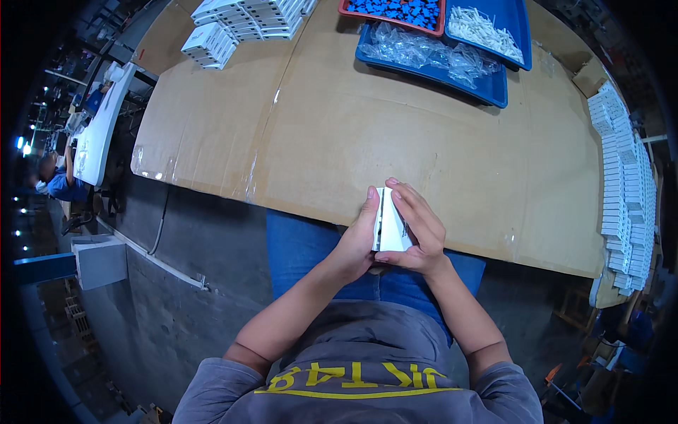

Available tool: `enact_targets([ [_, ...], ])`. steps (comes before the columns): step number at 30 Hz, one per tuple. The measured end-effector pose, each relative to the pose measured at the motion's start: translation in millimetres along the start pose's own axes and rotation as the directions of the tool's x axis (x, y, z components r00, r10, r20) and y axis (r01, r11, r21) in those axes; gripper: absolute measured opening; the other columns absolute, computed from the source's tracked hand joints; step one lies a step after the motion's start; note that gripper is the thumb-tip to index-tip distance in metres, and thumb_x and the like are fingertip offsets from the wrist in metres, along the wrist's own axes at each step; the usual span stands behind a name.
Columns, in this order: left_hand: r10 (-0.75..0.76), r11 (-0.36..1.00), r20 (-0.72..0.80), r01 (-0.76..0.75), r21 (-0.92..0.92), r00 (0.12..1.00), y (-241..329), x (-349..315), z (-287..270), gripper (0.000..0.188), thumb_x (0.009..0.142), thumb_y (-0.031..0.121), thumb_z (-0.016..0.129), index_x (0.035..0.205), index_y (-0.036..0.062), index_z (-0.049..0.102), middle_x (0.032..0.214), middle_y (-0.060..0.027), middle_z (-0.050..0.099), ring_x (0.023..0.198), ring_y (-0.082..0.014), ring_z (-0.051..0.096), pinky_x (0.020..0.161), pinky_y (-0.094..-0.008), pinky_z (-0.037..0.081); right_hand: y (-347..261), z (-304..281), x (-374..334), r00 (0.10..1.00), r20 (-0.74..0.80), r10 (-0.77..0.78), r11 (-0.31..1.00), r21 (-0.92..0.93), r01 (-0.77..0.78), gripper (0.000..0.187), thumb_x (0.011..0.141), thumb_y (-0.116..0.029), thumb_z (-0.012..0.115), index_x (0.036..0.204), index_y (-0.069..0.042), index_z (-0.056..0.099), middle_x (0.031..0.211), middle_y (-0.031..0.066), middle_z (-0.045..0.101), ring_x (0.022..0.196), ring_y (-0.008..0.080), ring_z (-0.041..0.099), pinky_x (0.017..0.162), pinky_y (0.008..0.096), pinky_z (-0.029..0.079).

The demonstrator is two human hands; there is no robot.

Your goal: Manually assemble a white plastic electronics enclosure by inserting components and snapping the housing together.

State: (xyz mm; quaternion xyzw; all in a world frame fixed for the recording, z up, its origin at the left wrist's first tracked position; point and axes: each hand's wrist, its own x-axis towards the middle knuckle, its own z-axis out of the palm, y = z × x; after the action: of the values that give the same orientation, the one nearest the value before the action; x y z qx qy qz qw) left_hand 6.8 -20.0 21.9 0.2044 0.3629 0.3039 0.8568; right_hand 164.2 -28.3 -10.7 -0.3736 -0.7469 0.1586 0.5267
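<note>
Between my two hands, at the table's near edge, is a small white box-like case (393,230) with a dark gap running along its left side. My left hand (360,237) presses against its left face, thumb near the top. My right hand (421,230) wraps its right side, fingers reaching over the top and thumb along the lower end. A small dark detail shows on the case beside the right fingers. Both hands are closed on the case, and its underside is hidden.
Stacked white cases (247,21) stand at the far left, and more stacks (621,191) line the right edge. At the back, a blue tray (431,74) holds clear plastic bags, beside a red tray (443,21) of blue pieces and another blue tray (526,42) of white pieces. A person (63,185) sits far left.
</note>
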Motion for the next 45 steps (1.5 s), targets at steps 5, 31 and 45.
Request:
enact_targets([
  [5,-0.057,0.998,0.155,0.061,-0.017,0.986,-4.2,2.1,-10.4,0.091,0.103,0.076,0.025,0.158,0.0035,0.034,0.137,-0.0125,0.057,0.13,-0.0259,0.058,0.114,-0.0421,0.043,-7.8,14.0,-8.3,0.865,-0.129,0.486,0.808,0.444,-0.387,0.097,0.092,-0.069,0.066,0.143,0.012,0.054,0.143,0.026,0.06,0.133,0.0356,0.059,0.114,0.043,0.045],
  [31,0.453,0.866,-0.265,-0.35,0.357,0.851,-21.5,21.5,-2.5,0.047,0.115,0.045,0.032,0.132,0.0053,0.049,0.102,-0.0025,0.052,0.091,-0.0109,0.049,0.082,-0.0285,0.046,-8.4,24.0,-16.7,0.976,0.051,0.21,0.957,-0.213,-0.195,0.043,0.101,-0.007,0.058,0.14,0.012,0.056,0.126,0.03,0.069,0.1,0.0382,0.076,0.078,0.0419,0.063],
  [45,0.452,0.888,-0.331,-0.381,0.259,0.828,-34.0,27.4,-17.3,0.051,0.112,0.051,0.036,0.117,0.0047,0.058,0.097,-0.002,0.06,0.084,-0.0079,0.057,0.072,-0.0248,0.049,-9.5,36.6,-20.4,0.985,0.01,0.174,0.957,-0.239,-0.166,0.039,0.103,-0.006,0.052,0.136,0.014,0.058,0.124,0.0305,0.069,0.093,0.0381,0.076,0.075,0.041,0.062],
])
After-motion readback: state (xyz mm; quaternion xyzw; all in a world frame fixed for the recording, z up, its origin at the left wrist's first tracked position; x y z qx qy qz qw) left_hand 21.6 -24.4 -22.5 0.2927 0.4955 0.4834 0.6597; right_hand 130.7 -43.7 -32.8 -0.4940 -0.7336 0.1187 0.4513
